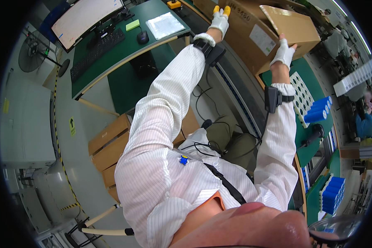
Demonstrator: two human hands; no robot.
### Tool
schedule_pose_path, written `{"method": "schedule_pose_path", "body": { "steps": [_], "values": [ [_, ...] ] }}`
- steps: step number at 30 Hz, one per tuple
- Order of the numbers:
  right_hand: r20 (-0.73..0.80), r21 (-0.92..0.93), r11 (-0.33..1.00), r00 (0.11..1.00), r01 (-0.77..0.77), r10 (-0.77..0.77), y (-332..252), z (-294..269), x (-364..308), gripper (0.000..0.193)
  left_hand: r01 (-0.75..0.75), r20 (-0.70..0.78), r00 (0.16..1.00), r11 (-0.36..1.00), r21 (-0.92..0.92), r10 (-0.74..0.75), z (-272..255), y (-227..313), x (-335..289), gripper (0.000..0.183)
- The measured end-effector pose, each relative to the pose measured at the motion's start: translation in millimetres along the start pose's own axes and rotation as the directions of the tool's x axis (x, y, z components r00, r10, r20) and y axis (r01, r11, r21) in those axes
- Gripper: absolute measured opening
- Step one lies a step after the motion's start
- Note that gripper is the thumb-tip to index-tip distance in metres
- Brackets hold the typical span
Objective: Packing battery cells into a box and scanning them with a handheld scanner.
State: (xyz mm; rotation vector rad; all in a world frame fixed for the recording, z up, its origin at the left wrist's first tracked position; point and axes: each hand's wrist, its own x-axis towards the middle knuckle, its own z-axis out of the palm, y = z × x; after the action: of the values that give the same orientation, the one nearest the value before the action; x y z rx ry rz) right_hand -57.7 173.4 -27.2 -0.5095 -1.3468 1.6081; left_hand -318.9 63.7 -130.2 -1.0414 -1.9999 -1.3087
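A large brown cardboard box (248,37) stands at the far side, with a flap (287,20) raised and a white label on its near face. My left hand (220,22), in a white glove with yellow fingertip covers, reaches to the box's left end with its fingers stretched out. Whether it presses on the cardboard I cannot tell. My right hand (283,54), in a white glove with bare fingertips, lies at the right part of the box. Its visible fingers are spread against the cardboard, and nothing shows in its palm.
Right of the box, a white tray with round holes (302,97) and blue cylinders (318,110) lie on a green bench. A black handheld tool (314,135) lies nearer. The left desk holds a monitor (84,20), keyboard (97,53) and mouse (142,38). Cables hang before my lap.
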Motion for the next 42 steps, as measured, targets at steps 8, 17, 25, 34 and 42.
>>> {"method": "schedule_pose_path", "body": {
  "steps": [8, 17, 25, 34, 42],
  "values": [
    [-0.11, -0.062, 0.931, 0.925, 0.358, -0.363, 41.2, -5.2, 65.2, 0.057, 0.869, 0.065, 0.493, 0.488, -0.076, -0.868, -52.3, -112.6, -289.2, 0.061],
    [-0.062, -0.164, 0.947, 0.955, 0.278, -0.291, 51.4, 28.8, 113.9, 0.045, 0.837, 0.123, 0.191, 0.227, 0.498, -0.974, -160.3, -201.3, -690.2, 0.01],
    [-0.046, -0.429, 0.846, 0.927, 0.317, -0.371, 99.2, 83.5, 139.9, 0.061, 0.976, 0.405, -0.121, -0.035, 0.213, -0.906, -94.3, -140.8, -701.5, 0.032],
    [0.411, -0.551, 0.753, 0.902, 0.36, -0.13, 145.4, 195.5, 210.8, 0.092, 0.716, 0.182, -0.196, -0.015, 0.698, -0.964, -112.4, -127.7, -692.7, 0.046],
    [0.906, 0.017, 0.951, 0.398, 0.308, -0.145, 255.5, 142.0, 22.9, 0.044, 0.751, -0.041, -0.481, -0.436, 0.495, -0.875, -111.2, -119.9, -751.6, 0.059]
  ]
}}
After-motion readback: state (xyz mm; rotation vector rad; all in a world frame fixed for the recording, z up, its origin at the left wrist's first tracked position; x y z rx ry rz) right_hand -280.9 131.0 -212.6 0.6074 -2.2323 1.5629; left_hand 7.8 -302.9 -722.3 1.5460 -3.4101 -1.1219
